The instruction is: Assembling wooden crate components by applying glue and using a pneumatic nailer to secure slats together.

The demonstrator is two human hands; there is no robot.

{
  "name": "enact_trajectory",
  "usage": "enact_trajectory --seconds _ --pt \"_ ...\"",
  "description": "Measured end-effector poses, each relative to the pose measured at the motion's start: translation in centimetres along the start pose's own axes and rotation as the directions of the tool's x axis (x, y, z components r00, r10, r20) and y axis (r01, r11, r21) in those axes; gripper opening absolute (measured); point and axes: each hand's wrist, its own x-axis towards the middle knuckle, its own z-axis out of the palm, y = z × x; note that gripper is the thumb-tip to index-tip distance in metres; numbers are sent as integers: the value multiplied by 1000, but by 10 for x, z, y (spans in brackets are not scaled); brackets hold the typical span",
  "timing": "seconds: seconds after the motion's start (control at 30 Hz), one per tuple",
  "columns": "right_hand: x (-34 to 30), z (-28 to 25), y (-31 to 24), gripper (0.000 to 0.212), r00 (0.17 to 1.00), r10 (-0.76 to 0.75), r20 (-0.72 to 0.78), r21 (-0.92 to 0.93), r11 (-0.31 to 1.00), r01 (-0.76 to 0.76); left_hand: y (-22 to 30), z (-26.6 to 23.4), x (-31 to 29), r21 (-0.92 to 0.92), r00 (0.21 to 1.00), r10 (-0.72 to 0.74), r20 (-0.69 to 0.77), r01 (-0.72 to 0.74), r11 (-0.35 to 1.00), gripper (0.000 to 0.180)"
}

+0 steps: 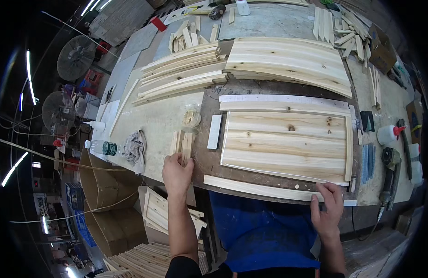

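Both hands rest at the workbench's [177, 118] near edge. Largest, the glued pine panel [285, 144] lies centred. My right hand [328, 204], fingers curled, grips the long wooden strip [255, 187] along the panel's near side. My left hand [177, 173] closes loosely on short wood sticks [182, 143].

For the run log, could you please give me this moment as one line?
left hand: on short wood strips | right hand: pressing long slat at bench edge | panel: flat between
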Motion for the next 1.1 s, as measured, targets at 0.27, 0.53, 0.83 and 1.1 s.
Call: enact_trajectory --seconds 0.27,0.53,0.83,1.1 --pt "-8 22 -34 30 965 -200 170 247 956 155 1 -6 -33 -960 898 382 217 126 248 45" --pt "-14 23 -33 29 958 -231 170 286 942 177 17 23 -36 -963 868 430 246 270 7 52" --pt "-22 13 -20 29 964 -207 166 246 956 162 65 35 -35 -727 949 312 -53 -251 639 37" --pt "-19 9 -20 29 962 -207 177 269 951 155 94 53 -5 -255 835 454 -312 -533 807 34"
